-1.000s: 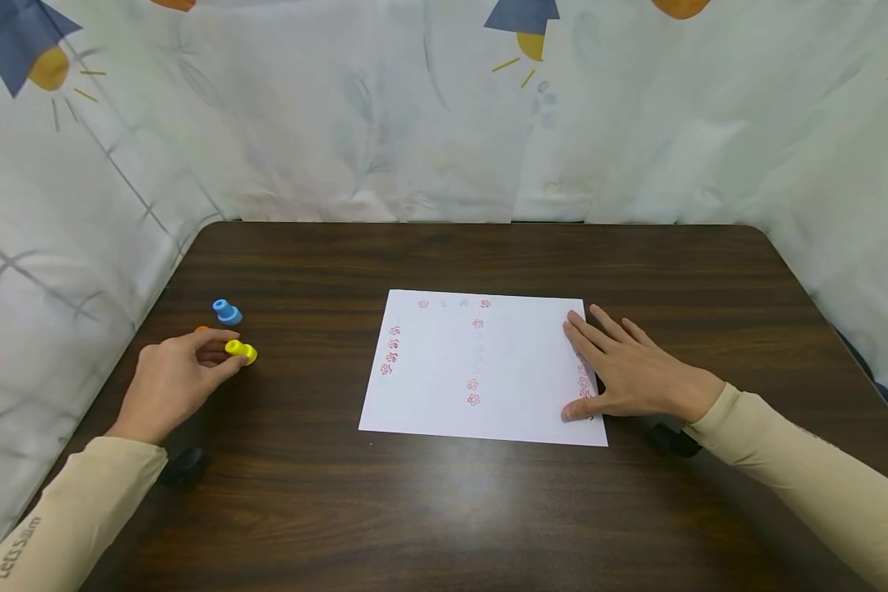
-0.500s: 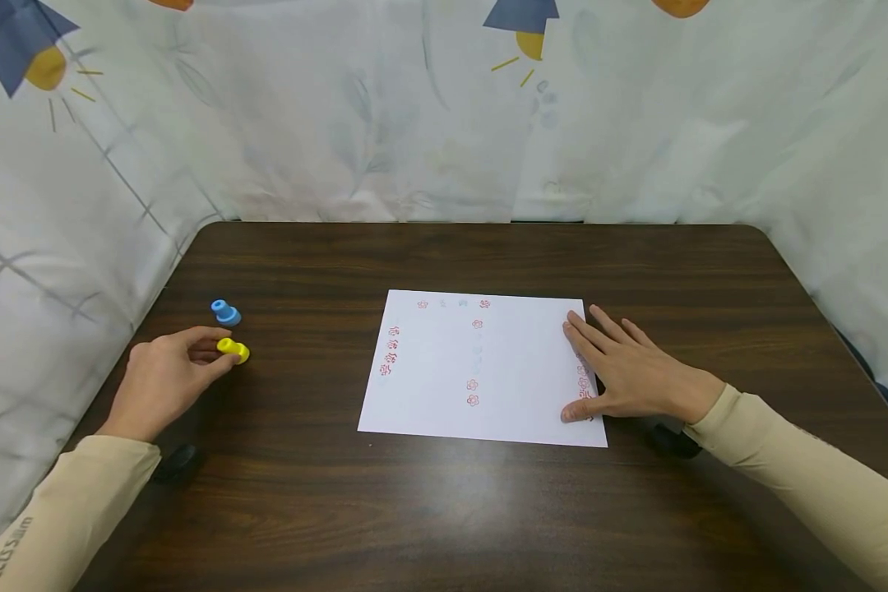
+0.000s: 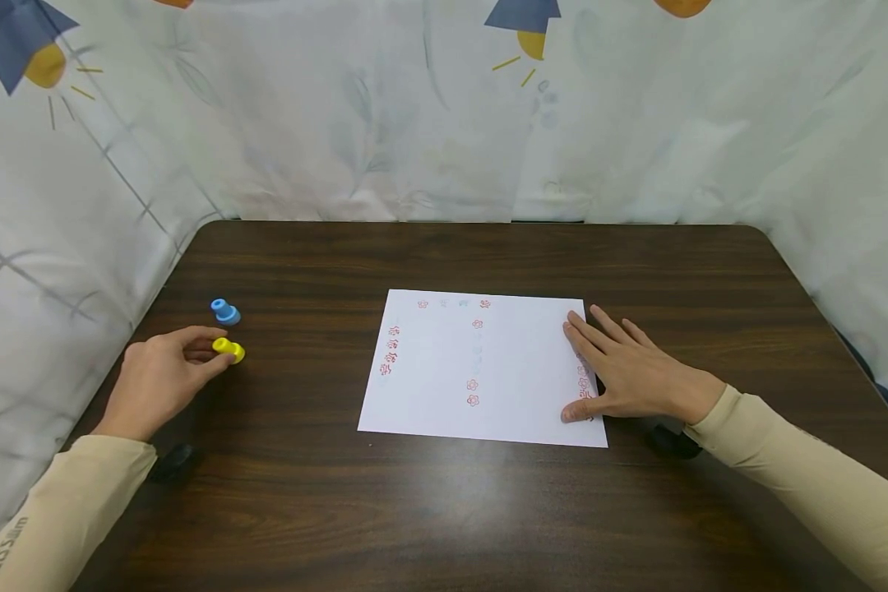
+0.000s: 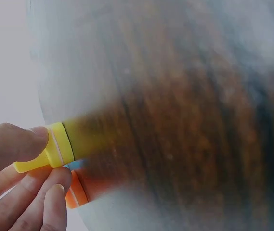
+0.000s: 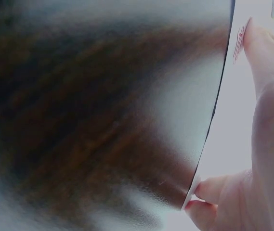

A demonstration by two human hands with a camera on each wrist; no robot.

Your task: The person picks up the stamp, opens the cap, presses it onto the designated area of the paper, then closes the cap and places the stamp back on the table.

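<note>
My left hand (image 3: 157,378) pinches a yellow stamp (image 3: 229,350) between thumb and fingers at the table's left side. In the left wrist view the thumb presses the handle of that yellow stamp (image 4: 59,149). Just behind it stands a blue stamp (image 3: 225,312). An orange stamp (image 4: 78,190) shows beside the fingers in the left wrist view; the hand hides it in the head view. My right hand (image 3: 629,370) lies spread over the right edge of a white sheet of paper (image 3: 429,403). Red flower-like prints and fainter bluish ones mark the sheet.
The dark wood-grain table (image 3: 474,518) carries the sheet near its middle. A pale patterned curtain (image 3: 385,123) rises behind the far edge and along both sides.
My left hand has shifted slightly left with the yellow stamp, and the bit of orange once showing behind its fingers is now hidden. The right hand and paper have hardly moved.
</note>
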